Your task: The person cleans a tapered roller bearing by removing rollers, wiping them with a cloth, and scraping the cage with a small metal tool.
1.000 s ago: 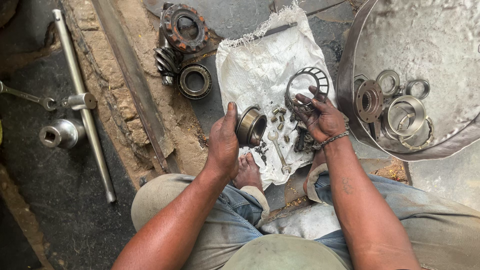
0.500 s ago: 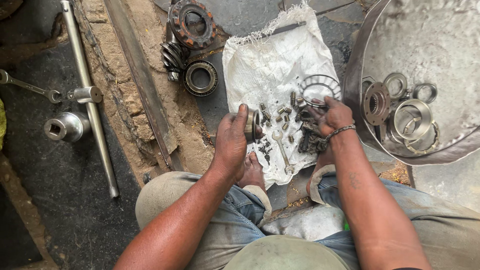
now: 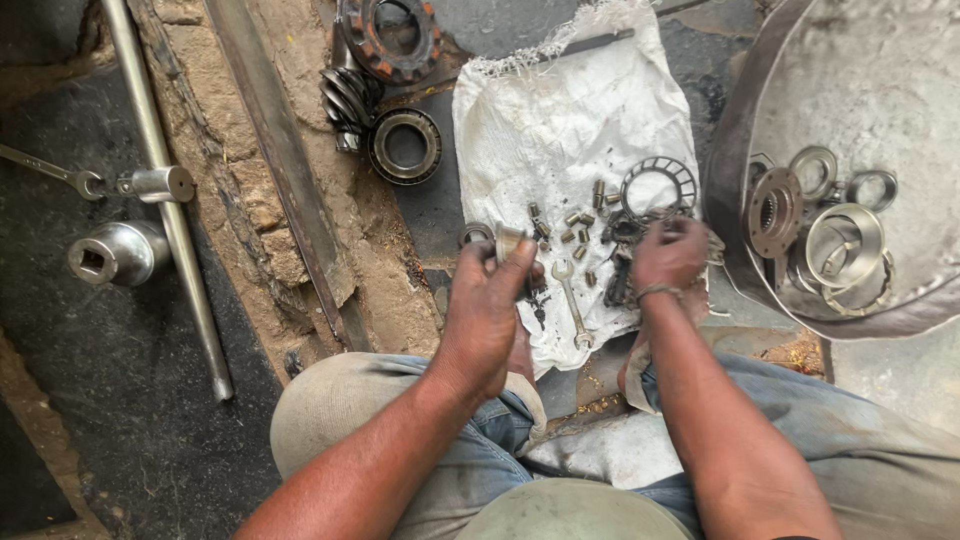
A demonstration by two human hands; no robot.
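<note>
My left hand [image 3: 490, 305] grips a round metal bearing ring [image 3: 510, 240] just above the near left edge of a white woven sack [image 3: 570, 120] spread on the ground. My right hand [image 3: 668, 255] is closed over small greasy parts on the sack, just below an open bearing cage [image 3: 658, 186]; what its fingers hold is hidden. Several loose bearing rollers [image 3: 575, 222] lie between my hands. A small spanner [image 3: 570, 300] rests on the sack below them.
A big metal basin [image 3: 870, 60] at right holds a flange [image 3: 773, 212], rings and a cup-shaped part [image 3: 845, 240]. A rusty gear [image 3: 390, 35], a pinion and a bearing [image 3: 405, 146] lie top centre. A long steel bar [image 3: 165, 190], a socket [image 3: 115, 252] and a wrench [image 3: 45, 170] lie left.
My left hand has drawn the bearing ring nearer to me and turned it. My right hand has slid down from the cage onto the small parts. The view has shifted closer.
</note>
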